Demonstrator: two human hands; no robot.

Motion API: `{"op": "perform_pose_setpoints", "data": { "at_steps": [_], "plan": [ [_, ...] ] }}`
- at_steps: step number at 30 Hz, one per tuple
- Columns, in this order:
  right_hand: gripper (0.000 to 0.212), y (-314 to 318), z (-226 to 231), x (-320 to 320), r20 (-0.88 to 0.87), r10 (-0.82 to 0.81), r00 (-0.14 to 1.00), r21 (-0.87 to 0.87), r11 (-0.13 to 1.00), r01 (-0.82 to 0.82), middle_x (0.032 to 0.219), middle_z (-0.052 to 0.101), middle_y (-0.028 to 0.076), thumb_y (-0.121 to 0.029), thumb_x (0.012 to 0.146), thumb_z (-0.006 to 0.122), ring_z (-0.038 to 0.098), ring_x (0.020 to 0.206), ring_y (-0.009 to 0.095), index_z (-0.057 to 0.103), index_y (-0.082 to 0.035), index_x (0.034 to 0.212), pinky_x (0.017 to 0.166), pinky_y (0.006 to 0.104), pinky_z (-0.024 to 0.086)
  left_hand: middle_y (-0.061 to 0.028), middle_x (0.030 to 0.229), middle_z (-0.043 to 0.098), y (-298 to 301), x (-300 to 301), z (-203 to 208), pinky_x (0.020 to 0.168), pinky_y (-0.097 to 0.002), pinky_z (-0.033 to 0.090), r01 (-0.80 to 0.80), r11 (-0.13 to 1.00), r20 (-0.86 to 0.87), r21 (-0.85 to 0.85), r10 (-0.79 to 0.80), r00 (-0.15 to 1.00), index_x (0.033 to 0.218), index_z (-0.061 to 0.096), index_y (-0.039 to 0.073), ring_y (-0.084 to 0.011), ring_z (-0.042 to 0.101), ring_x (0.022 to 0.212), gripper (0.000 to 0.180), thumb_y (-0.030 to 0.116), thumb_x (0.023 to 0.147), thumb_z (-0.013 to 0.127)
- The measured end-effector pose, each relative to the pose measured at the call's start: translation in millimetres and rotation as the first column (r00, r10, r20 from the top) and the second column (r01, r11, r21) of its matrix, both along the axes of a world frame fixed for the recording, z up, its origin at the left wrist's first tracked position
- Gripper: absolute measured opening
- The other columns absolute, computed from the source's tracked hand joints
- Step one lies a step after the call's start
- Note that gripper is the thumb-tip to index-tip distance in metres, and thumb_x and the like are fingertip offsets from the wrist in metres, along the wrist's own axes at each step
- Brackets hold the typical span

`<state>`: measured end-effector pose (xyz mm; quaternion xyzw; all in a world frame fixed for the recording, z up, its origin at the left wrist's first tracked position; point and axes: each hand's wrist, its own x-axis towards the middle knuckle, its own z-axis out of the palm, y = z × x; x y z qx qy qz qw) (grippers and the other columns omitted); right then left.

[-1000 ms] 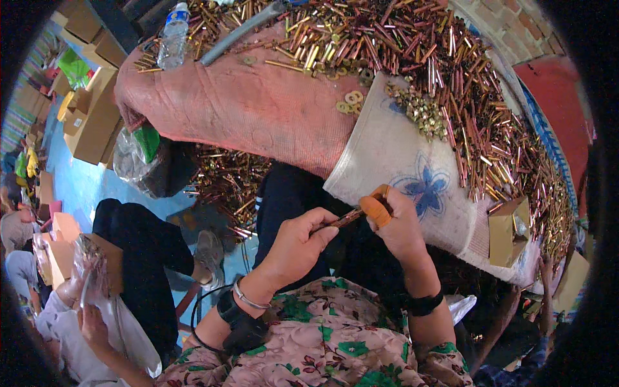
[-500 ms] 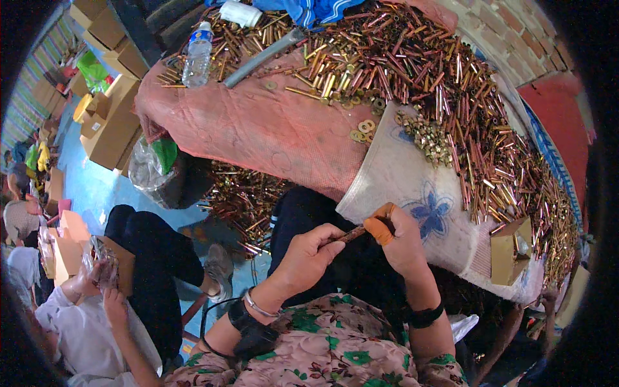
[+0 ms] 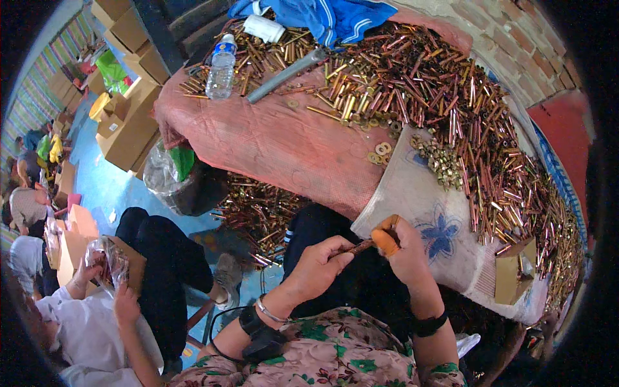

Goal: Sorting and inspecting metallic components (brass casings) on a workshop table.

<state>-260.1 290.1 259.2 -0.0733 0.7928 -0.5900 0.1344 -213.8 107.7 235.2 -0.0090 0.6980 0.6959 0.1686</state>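
- A slim brown rod is held between both hands, above the lap, just off the near edge of the worktop.
- Left grip: closed on the rod's left end, pinched between thumb and forefinger.
- Right grip: closed around the rod's other end, fingers curled; an orange cover is worn on one digit.
- Worktop is draped in pink mesh, with a white woven sack, blue flower printed, laid over the near right part.
- Small nuts are heaped on the sack's far edge; flat washers are scattered just left of it.
- Metal tubes are piled along the far and right sides.
- Grey pipe is laid near an upright clear bottle, far left.
- Open carton is set at the right, near edge.
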Motion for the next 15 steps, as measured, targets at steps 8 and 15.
{"op": "perform_pose_setpoints", "data": {
  "at_steps": [8, 15],
  "plan": [
    [0.018, -13.1, 0.2, -7.8, -0.144, 0.0, 0.99, 0.143, 0.99, 0.02, 0.066, 0.056, 0.01, -0.018, 0.082, 0.064, 0.054, 0.061, 0.015, 0.058, -0.001, 0.085, 0.058, 0.0291, 0.044, 0.0038, 0.069, 0.047, -5.3, -4.8, 3.0, 0.055, -0.0204, 0.037, -0.03, 0.999, -0.014, -0.039, 0.029, 0.999, 0.095, 0.056, 0.003, -0.0054, 0.042, 0.062, 0.01, 0.009, 0.088, 0.054],
    [0.013, -10.2, -2.1, -27.5, -0.245, -0.086, 0.966, 0.122, 0.985, 0.118, 0.073, 0.059, 0.01, -0.01, 0.081, 0.062, 0.055, 0.062, 0.016, 0.057, -0.002, 0.09, 0.058, 0.0279, 0.044, 0.0002, 0.069, 0.053, -40.3, -12.2, -10.4, 0.055, -0.0224, 0.04, -0.278, 0.92, -0.276, -0.275, 0.202, 0.94, 0.096, 0.058, 0.002, -0.0064, 0.044, 0.062, 0.012, 0.004, 0.084, 0.058]
  ]
}}
